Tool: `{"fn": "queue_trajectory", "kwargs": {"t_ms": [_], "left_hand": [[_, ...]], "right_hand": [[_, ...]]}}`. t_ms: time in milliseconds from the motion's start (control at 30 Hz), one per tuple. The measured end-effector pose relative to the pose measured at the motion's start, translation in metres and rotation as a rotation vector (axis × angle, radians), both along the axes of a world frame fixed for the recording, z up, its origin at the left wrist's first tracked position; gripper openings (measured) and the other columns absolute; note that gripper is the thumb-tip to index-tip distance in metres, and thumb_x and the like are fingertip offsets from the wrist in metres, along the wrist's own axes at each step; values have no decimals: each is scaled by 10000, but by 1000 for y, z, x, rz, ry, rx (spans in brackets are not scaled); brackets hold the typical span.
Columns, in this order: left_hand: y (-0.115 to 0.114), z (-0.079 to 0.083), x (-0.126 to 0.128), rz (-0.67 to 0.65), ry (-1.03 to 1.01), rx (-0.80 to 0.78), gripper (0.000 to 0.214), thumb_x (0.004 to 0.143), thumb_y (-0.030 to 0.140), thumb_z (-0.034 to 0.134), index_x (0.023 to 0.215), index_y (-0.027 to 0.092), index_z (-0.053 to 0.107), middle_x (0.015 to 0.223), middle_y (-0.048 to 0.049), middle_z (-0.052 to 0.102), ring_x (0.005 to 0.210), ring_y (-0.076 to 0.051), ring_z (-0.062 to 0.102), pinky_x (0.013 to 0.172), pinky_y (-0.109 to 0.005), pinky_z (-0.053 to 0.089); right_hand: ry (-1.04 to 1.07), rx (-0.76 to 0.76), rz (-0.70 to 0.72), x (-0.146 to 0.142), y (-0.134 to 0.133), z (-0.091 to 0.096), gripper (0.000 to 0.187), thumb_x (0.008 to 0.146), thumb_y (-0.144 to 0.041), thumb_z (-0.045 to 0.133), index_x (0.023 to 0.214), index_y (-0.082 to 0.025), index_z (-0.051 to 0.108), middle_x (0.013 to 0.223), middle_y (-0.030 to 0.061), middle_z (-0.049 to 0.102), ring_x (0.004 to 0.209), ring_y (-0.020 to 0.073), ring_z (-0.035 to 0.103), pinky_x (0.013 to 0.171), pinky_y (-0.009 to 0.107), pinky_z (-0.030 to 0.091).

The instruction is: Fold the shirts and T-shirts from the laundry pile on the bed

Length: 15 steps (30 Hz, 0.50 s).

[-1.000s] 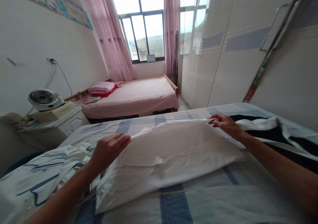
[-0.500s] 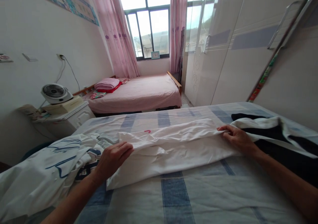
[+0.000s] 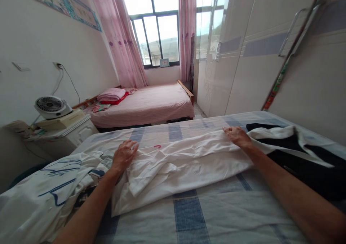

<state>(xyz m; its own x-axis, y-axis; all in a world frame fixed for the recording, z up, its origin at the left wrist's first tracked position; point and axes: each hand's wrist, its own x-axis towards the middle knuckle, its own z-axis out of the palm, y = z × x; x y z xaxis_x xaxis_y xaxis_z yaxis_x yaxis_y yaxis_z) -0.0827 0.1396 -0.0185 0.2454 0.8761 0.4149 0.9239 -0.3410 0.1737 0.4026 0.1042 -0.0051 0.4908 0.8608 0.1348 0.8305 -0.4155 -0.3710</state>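
Note:
A long white garment lies folded into a strip across the bed, wrinkled on top, with a small red mark near its far edge. What kind of garment it is does not show. At its far left corner rests my left hand, fingers bent and spread. My right hand touches the far edge at the right end, its fingers apart over the cloth. Close by my right forearm lies a black and white garment. White clothes with dark blue lines are heaped beyond my left forearm.
The striped bedsheet spreads under the clothes. Behind are a pink bed with folded bedding and a window. A fan stands on a cabinet at left; white wardrobes line the right.
Both hands have let go of the upper fold and moved to the garment's far edge. That fold now lies flatter, with its left corner turned toward me. The view has shifted slightly right.

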Motion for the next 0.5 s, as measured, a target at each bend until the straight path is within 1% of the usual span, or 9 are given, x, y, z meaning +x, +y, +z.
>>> {"fn": "queue_trajectory", "kwargs": {"t_ms": [67, 100, 167, 233, 300, 400, 500], "left_hand": [[6, -12, 0, 41, -45, -13, 275, 821, 384, 445, 882, 214, 653, 1040, -83, 662, 1082, -255, 558, 966, -387, 420], [6, -16, 1, 57, -79, -16, 262, 812, 398, 458, 857, 215, 641, 1030, -78, 659, 1052, -246, 568, 954, -376, 429], [4, -21, 2, 66, -143, -20, 236, 800, 398, 464, 787, 208, 603, 1026, -81, 645, 1005, -233, 579, 940, -358, 436], [1, -22, 4, 67, -180, -41, 206, 801, 372, 444, 732, 209, 550, 1008, -83, 630, 960, -225, 584, 911, -346, 444], [0, -20, 5, 124, -210, -49, 188, 811, 353, 414, 734, 211, 510, 986, -82, 610, 911, -222, 583, 855, -342, 456], [0, -18, 5, 217, -195, -57, 179, 822, 351, 390, 765, 213, 489, 934, -75, 582, 863, -229, 571, 791, -346, 455], [1, -18, 6, 227, -127, -79, 159, 813, 339, 403, 759, 216, 487, 871, -64, 569, 847, -235, 560, 784, -350, 441]], "right_hand": [[-27, -5, -24, -6, 10, -9, 471, 815, -542, 409, 845, -166, 692, 1075, 198, 635, 1017, 350, 577, 800, 445, 437], [-47, -1, -11, -7, 12, -14, 454, 809, -537, 421, 829, -168, 684, 1081, 193, 630, 1030, 354, 564, 805, 446, 433], [-61, 40, 35, -4, 16, -23, 406, 816, -497, 426, 822, -168, 662, 1059, 166, 633, 1018, 321, 564, 814, 409, 429], [-31, 102, 51, 1, 17, -28, 374, 833, -460, 421, 860, -161, 645, 1016, 143, 642, 974, 272, 579, 807, 356, 428], [2, 138, 4, 6, 18, -31, 365, 843, -439, 417, 903, -152, 634, 1007, 137, 644, 948, 249, 585, 792, 328, 426], [-12, 106, -50, 8, 19, -31, 367, 847, -428, 411, 924, -148, 634, 1047, 147, 635, 960, 264, 582, 782, 343, 419], [-63, 65, -58, 2, 18, -30, 388, 849, -434, 396, 936, -145, 640, 1087, 162, 620, 987, 290, 576, 793, 375, 410]]}}
